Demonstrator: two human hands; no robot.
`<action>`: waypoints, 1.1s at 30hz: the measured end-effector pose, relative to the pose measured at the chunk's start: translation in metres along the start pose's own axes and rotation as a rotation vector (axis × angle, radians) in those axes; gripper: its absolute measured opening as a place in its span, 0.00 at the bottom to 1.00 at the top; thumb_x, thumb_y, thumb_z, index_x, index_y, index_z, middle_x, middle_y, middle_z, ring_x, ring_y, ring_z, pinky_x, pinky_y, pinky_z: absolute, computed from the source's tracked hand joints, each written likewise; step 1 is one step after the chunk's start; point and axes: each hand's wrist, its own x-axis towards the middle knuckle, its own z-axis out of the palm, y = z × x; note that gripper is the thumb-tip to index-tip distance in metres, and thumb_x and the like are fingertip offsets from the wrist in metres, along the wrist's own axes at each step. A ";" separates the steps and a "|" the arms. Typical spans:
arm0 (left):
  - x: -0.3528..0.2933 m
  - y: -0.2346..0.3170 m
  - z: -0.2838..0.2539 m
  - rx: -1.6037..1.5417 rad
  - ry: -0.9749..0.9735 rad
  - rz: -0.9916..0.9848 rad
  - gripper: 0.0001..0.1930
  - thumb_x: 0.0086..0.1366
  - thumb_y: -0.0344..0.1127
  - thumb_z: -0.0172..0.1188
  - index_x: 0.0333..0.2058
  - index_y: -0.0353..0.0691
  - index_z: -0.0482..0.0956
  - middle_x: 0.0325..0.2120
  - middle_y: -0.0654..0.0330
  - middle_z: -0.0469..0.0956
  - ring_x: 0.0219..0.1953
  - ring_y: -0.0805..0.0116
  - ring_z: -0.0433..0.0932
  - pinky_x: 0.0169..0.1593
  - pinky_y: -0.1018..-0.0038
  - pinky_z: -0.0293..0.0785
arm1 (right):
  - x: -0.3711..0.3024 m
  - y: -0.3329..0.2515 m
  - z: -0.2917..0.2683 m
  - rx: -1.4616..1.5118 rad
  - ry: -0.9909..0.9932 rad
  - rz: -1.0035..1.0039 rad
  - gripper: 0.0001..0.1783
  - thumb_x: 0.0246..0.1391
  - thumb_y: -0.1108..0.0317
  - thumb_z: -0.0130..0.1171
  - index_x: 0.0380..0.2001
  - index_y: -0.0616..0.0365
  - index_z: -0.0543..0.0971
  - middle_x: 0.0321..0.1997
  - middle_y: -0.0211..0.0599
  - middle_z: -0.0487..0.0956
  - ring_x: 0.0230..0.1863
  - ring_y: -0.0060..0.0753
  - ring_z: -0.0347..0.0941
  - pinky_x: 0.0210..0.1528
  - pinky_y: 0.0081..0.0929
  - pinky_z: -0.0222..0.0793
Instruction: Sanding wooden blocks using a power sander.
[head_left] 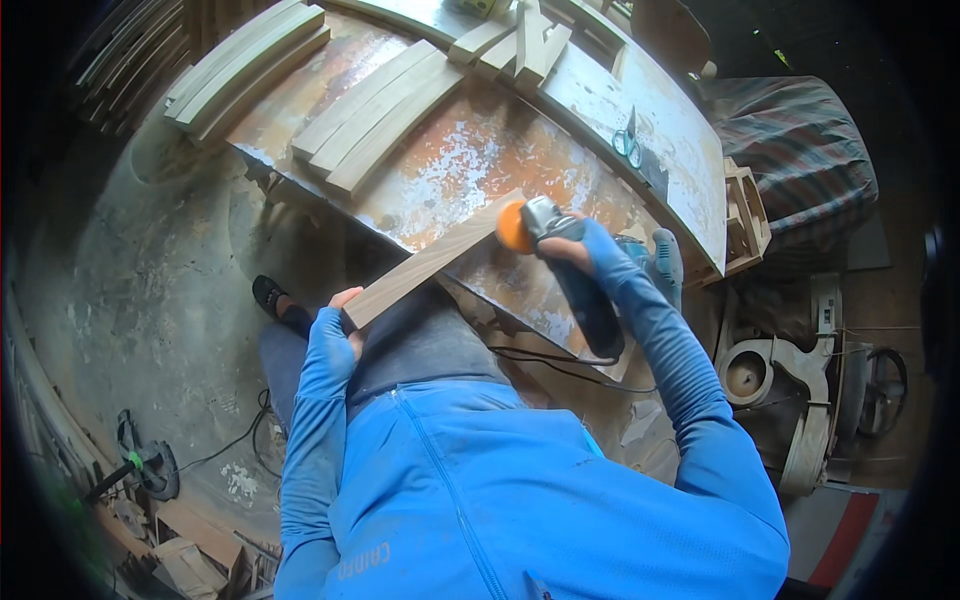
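Observation:
A brown wooden board (432, 258) slants from my body up onto the worn tabletop (455, 165). My left hand (350, 315) is closed round its near end, with the fingers on the end and edge. In my right hand (572, 243) is an angle grinder (583, 300) with an orange disc (513, 228). My fingers wrap the grinder's body just behind its metal head. The disc sits at the far end of the board; whether it touches the wood I cannot tell. Its cord trails from the rear of the tool below the table edge.
Curved pale wooden pieces (385, 110) lie on the table, with another stack (250, 65) at the far left. Scissors (628, 140) rest on a white curved panel (660, 95). A second teal power tool (667, 262) stands right of my hand. Machinery (785, 375) stands at the right.

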 end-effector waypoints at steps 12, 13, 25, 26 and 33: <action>-0.004 0.002 0.009 0.066 0.009 0.028 0.28 0.54 0.14 0.65 0.53 0.42 0.75 0.42 0.55 0.80 0.44 0.65 0.79 0.52 0.73 0.74 | -0.026 -0.023 0.058 -0.237 -0.172 -0.159 0.51 0.37 0.50 0.78 0.59 0.70 0.68 0.51 0.51 0.78 0.51 0.42 0.76 0.57 0.31 0.70; -0.006 0.000 0.008 0.038 0.033 0.027 0.27 0.55 0.14 0.65 0.53 0.41 0.75 0.42 0.56 0.80 0.44 0.66 0.79 0.52 0.74 0.74 | -0.034 -0.040 0.071 -0.188 -0.259 -0.123 0.56 0.35 0.45 0.77 0.61 0.70 0.66 0.53 0.55 0.77 0.55 0.45 0.74 0.61 0.33 0.67; -0.001 0.009 0.002 -0.067 -0.032 -0.010 0.27 0.54 0.12 0.63 0.53 0.39 0.75 0.45 0.61 0.79 0.47 0.70 0.78 0.53 0.73 0.73 | 0.011 -0.010 -0.001 0.049 0.126 -0.012 0.34 0.40 0.55 0.78 0.45 0.68 0.77 0.35 0.41 0.83 0.33 0.27 0.81 0.37 0.24 0.78; -0.004 0.008 0.002 -0.051 -0.008 0.030 0.27 0.55 0.13 0.64 0.53 0.39 0.75 0.44 0.60 0.80 0.46 0.69 0.78 0.53 0.74 0.74 | 0.006 -0.017 -0.003 0.156 0.085 0.039 0.34 0.40 0.56 0.78 0.45 0.66 0.77 0.35 0.41 0.83 0.33 0.28 0.81 0.37 0.24 0.78; -0.005 0.004 0.006 -0.130 0.004 -0.035 0.28 0.55 0.11 0.64 0.53 0.40 0.75 0.44 0.59 0.79 0.45 0.69 0.78 0.53 0.75 0.75 | -0.019 -0.022 0.058 -0.213 -0.178 -0.120 0.56 0.34 0.48 0.79 0.62 0.70 0.65 0.53 0.55 0.77 0.54 0.43 0.75 0.58 0.31 0.69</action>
